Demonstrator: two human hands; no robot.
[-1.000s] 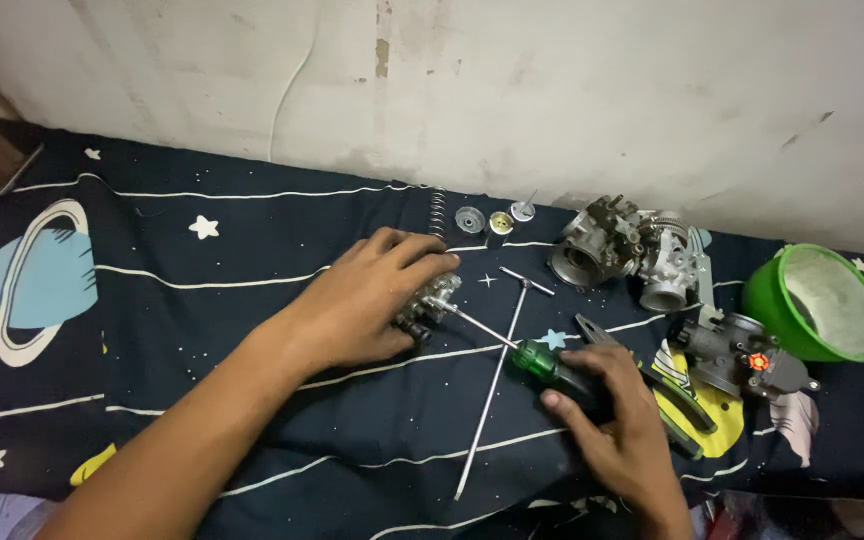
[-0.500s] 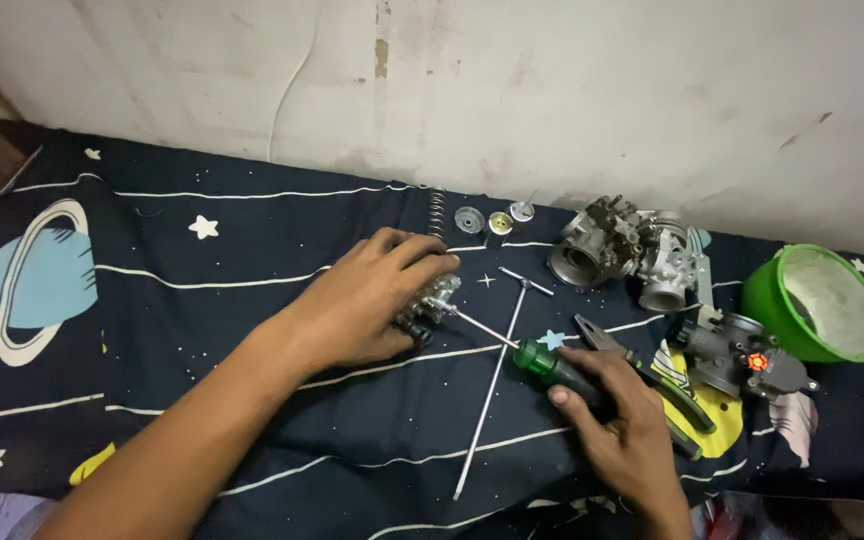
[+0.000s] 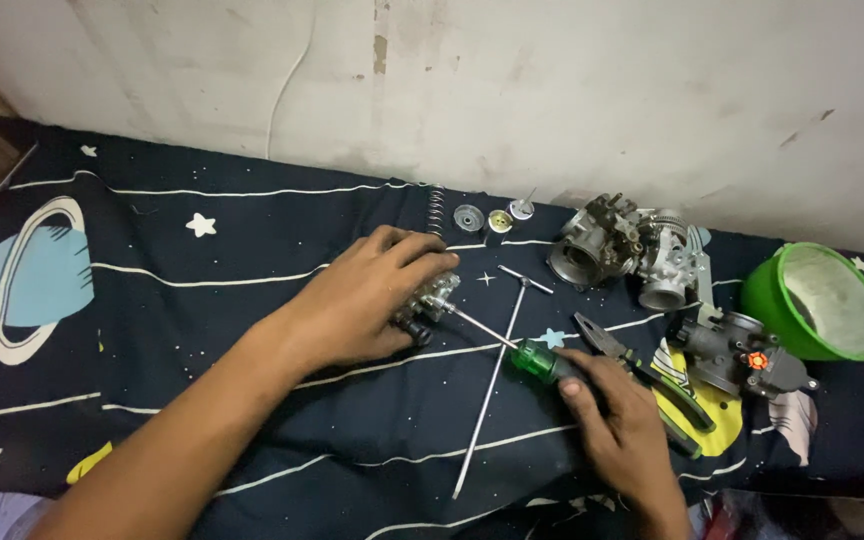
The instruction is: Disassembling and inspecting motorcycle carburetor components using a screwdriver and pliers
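Metal carb part [image 3: 430,298] mid-frame, rigid, small, likely slippery | my left hand [image 3: 367,300] clamps over it | my right hand [image 3: 617,425] fists green-handled screwdriver [image 3: 517,348], tip seated.

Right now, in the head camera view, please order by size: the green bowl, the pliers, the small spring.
1. green bowl
2. pliers, close to the bowl in length but much thinner
3. small spring, clearly smallest

Left hand [image 3: 367,300] on small metal part [image 3: 430,300], right hand [image 3: 617,420] around green-handled screwdriver [image 3: 512,345].
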